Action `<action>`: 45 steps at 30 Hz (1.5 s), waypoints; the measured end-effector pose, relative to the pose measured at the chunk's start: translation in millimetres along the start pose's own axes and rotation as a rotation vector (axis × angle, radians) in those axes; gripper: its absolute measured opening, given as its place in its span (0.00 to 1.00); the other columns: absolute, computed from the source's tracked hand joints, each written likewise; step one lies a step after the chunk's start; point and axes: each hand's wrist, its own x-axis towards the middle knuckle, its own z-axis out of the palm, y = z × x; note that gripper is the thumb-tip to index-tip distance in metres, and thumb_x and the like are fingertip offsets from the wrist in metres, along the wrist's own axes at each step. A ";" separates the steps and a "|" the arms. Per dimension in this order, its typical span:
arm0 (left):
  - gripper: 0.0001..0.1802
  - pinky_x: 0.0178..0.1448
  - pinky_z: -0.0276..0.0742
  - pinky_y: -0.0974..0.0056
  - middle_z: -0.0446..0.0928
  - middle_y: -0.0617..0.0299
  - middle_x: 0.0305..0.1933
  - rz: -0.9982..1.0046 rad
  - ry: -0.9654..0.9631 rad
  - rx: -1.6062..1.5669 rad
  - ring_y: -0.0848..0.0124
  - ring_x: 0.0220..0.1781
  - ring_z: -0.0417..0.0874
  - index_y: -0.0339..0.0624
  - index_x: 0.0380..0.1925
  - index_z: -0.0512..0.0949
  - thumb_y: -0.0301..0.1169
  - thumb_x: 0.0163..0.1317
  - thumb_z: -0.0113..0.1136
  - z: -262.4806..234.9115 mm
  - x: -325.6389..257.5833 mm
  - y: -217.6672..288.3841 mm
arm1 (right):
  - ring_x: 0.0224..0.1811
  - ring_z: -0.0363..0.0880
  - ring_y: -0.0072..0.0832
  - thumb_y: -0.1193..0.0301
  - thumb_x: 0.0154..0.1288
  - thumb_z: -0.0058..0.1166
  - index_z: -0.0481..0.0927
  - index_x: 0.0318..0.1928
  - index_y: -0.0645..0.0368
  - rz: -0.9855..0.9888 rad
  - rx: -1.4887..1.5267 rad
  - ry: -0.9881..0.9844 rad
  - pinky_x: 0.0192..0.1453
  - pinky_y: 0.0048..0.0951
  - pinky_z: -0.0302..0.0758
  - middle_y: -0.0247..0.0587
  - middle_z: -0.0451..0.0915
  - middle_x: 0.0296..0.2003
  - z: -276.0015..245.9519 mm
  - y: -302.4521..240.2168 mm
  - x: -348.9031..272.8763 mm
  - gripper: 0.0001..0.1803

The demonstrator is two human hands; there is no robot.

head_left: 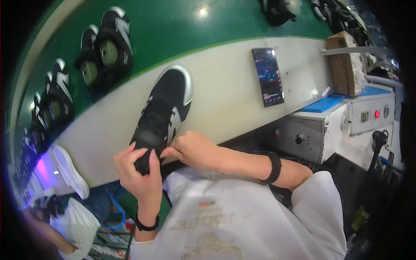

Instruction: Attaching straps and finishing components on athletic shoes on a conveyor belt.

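A black sneaker with a silver-white toe edge and side panels (167,93) lies on the pale bench, toe pointing away and slightly right. Its heel end is in my left hand (141,171), whose fingers and thumb wrap the collar and tongue area. On the right side of the collar, my right hand (193,149) is curled closed, with thumb and finger pinching at the shoe's edge. Whether anything small sits between those fingertips is hidden. Black bands circle my left wrist and my right forearm.
A phone with a lit screen (268,77) lies on the bench (221,86). Several black sneakers (115,39) stand on the green surface (173,21) beyond. A white sole (69,171) lies leftward, near another person's sleeve (78,225). Rightward are a cardboard box (342,65) and machine (299,136).
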 end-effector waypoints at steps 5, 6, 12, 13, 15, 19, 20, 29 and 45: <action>0.13 0.55 0.74 0.54 0.79 0.49 0.45 -0.059 0.063 -0.011 0.53 0.47 0.80 0.36 0.37 0.77 0.22 0.54 0.69 -15.9 -2.3 -28.8 | 0.30 0.81 0.23 0.60 0.70 0.55 0.86 0.43 0.59 0.139 -0.041 0.568 0.37 0.30 0.78 0.38 0.85 0.29 -152.5 34.2 1.2 0.16; 0.13 0.56 0.74 0.54 0.79 0.49 0.46 -0.086 0.081 -0.003 0.53 0.48 0.80 0.35 0.38 0.77 0.21 0.54 0.69 -21.1 -6.6 -37.8 | 0.35 0.82 0.23 0.59 0.69 0.56 0.85 0.43 0.60 0.053 -0.030 0.773 0.42 0.28 0.78 0.41 0.85 0.33 -192.0 53.9 1.2 0.17; 0.12 0.58 0.71 0.59 0.78 0.54 0.45 -0.236 0.249 0.215 0.61 0.48 0.77 0.33 0.43 0.76 0.27 0.63 0.65 -48.1 -22.9 -74.2 | 0.46 0.83 0.50 0.47 0.56 0.64 0.82 0.43 0.72 0.447 -0.478 1.045 0.51 0.42 0.77 0.62 0.83 0.42 -371.9 164.4 -0.1 0.35; 0.12 0.58 0.70 0.59 0.77 0.53 0.45 -0.268 0.259 0.242 0.59 0.49 0.77 0.33 0.43 0.76 0.27 0.63 0.64 -50.7 -24.0 -74.4 | 0.47 0.83 0.50 0.45 0.54 0.65 0.81 0.42 0.74 0.598 -0.422 0.929 0.51 0.43 0.77 0.63 0.83 0.43 -387.6 181.0 5.8 0.37; 0.12 0.59 0.70 0.58 0.77 0.53 0.45 -0.302 0.287 0.269 0.58 0.49 0.77 0.33 0.44 0.76 0.28 0.64 0.63 -49.1 -22.9 -74.7 | 0.47 0.84 0.49 0.46 0.52 0.67 0.81 0.43 0.74 0.585 -0.370 0.963 0.51 0.42 0.78 0.61 0.83 0.43 -407.4 209.9 16.1 0.37; 0.12 0.61 0.69 0.57 0.76 0.52 0.49 -0.373 0.287 0.238 0.56 0.53 0.76 0.32 0.45 0.76 0.27 0.64 0.61 -44.0 -17.8 -68.8 | 0.45 0.85 0.41 0.52 0.49 0.72 0.82 0.43 0.74 0.500 0.077 1.022 0.50 0.37 0.78 0.53 0.84 0.43 -417.1 255.4 35.7 0.34; 0.12 0.63 0.68 0.56 0.76 0.51 0.52 -0.388 0.297 0.200 0.56 0.55 0.76 0.32 0.45 0.76 0.26 0.64 0.60 -43.7 -18.3 -68.4 | 0.44 0.85 0.40 0.54 0.48 0.73 0.81 0.44 0.74 0.558 0.113 1.001 0.49 0.37 0.79 0.51 0.84 0.43 -407.7 237.5 34.8 0.34; 0.09 0.75 0.56 0.42 0.73 0.44 0.64 0.080 0.090 -0.044 0.43 0.72 0.66 0.35 0.42 0.80 0.23 0.61 0.57 0.2 6.4 17.6 | 0.34 0.86 0.30 0.56 0.59 0.65 0.83 0.43 0.62 0.397 0.762 0.601 0.41 0.30 0.83 0.41 0.86 0.37 -298.7 67.1 -29.5 0.21; 0.38 0.64 0.68 0.60 0.70 0.50 0.59 -0.317 -0.390 -0.482 0.62 0.60 0.73 0.32 0.63 0.61 0.26 0.54 0.68 21.4 -23.3 14.9 | 0.45 0.82 0.47 0.78 0.63 0.54 0.77 0.49 0.66 -0.412 0.329 0.528 0.46 0.37 0.79 0.52 0.81 0.39 -27.3 -28.0 -71.8 0.13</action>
